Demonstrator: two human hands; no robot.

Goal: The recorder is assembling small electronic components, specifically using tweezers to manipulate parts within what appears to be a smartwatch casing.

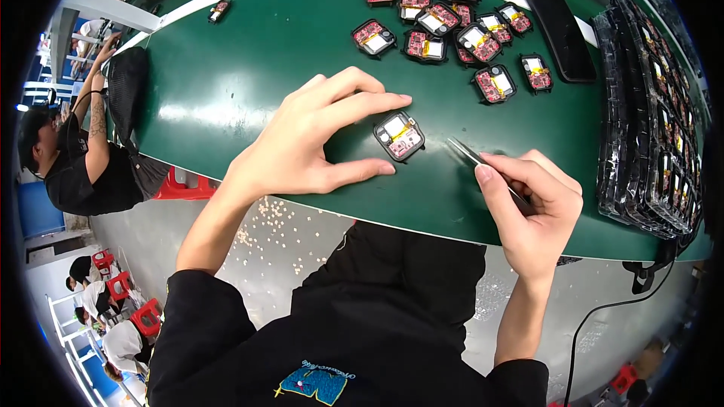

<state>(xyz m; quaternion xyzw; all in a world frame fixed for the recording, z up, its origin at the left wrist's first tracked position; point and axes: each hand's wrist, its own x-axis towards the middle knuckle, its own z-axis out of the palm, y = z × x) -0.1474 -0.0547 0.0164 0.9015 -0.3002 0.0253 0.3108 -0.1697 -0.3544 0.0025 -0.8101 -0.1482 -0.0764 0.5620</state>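
Observation:
A small black square watch case (398, 136) with a red circuit board, a white part and a yellow strip inside lies on the green table. My left hand (320, 132) is open beside it, index finger past its far side and thumb on its near side; both tips look apart from the case. Between the fingers and thumb of my right hand (532, 207) is a pair of metal tweezers (469, 152). Their tips point up and left, a short way right of the case, touching nothing that I can see.
Several similar cases (437, 19) lie in a loose group on the far table (249, 90). A black phone (556, 30) lies to their right. Stacked clear trays (641, 120) of cases stand at the right edge. One lone case (219, 11) is far left. A person (83, 151) sits at left.

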